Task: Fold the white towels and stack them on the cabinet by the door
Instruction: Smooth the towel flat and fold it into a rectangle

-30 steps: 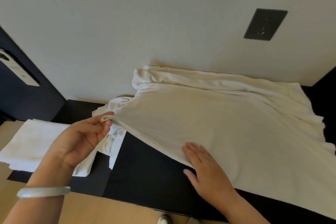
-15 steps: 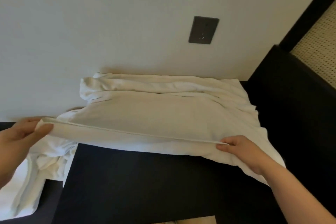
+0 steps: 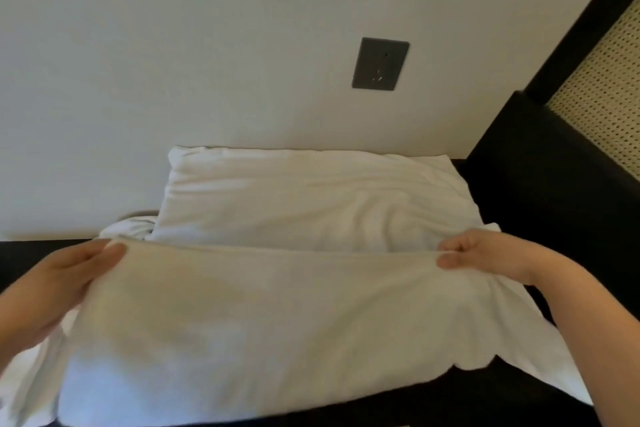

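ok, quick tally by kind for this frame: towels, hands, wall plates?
white towels: 2 (held towel; crumpled towel behind it on the left, partly hidden)
hands: 2 (left hand and right hand, each pinching the held towel's edge)
dark wall plate: 1
total: 5

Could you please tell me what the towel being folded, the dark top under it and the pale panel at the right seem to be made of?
The towel looks like white cotton terry, matte: it drapes and creases. The dark top seems smooth matte black laminate or painted wood. The pale panel looks like woven cane, by its regular holes.
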{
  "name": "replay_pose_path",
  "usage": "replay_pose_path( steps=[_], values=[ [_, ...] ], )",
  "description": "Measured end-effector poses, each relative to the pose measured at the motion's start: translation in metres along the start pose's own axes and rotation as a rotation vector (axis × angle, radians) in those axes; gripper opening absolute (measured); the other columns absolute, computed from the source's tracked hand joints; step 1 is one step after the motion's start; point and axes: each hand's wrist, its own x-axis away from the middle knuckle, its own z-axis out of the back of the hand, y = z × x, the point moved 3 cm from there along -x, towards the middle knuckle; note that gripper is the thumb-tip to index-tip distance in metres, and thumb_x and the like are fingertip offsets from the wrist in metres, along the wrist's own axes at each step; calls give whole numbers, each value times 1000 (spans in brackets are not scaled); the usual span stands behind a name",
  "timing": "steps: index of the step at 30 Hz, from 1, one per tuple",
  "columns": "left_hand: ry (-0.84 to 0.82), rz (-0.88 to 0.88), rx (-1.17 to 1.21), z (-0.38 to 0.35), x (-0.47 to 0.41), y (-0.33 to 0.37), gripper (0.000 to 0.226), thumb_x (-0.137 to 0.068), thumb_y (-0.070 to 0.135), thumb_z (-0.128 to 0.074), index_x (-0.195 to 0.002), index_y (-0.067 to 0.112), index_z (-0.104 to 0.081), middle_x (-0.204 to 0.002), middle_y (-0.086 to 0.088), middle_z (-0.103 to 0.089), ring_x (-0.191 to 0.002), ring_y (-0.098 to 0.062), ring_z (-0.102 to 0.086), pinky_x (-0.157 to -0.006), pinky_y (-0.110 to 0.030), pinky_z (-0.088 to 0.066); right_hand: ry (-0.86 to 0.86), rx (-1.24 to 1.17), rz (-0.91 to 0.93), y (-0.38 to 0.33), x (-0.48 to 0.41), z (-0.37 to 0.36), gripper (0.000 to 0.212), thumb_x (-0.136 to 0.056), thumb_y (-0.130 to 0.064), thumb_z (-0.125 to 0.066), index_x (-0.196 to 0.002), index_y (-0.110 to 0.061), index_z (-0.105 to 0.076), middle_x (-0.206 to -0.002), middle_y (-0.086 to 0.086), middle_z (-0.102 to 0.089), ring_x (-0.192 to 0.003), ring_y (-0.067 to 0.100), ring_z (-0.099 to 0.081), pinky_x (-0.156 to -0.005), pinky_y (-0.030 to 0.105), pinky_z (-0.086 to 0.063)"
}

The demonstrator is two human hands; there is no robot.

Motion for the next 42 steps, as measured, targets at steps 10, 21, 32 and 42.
replay_pose_path(
  steps=[10,21,32,42],
  values=[
    [292,-642,-940,-97,-23,4,49,-93,33,-47,-126,0,-59,-128,-25,-57,-117,-46,-53,-99,-57,-43,662,588,420,-34,-110,-85,54,-97,-41,-33,-131,-8,-60,-137,12,-58,-128,29,-52,-111,40,-35],
    [40,-610,-1166,-119,19,-51,61,-103,52,-14,-156,25,-26,-163,-2,-22,-151,-22,-18,-119,-44,-14,599,639,461,17,-87,-146,65,-103,-56,-13,-154,-23,-35,-163,-2,-26,-150,17,-24,-121,37,-15],
    [-72,-604,-1199,-87,51,-48,65,-88,74,-31,-135,34,-53,-125,6,-54,-114,-19,-51,-98,-43,-35,518,467,484,34,-53,-135,44,-82,-64,-48,-108,-30,-61,-133,-12,-47,-122,12,-44,-100,26,-29],
    [-546,-116,-756,-25,29,5,14,-84,40,-75,-82,31,-64,-85,3,-68,-84,-18,-65,-84,-26,-48,55,320,331,21,-25,-97,19,-83,-23,-73,-84,-34,-57,-85,-14,-62,-77,5,-59,-73,24,-46]
  ],
)
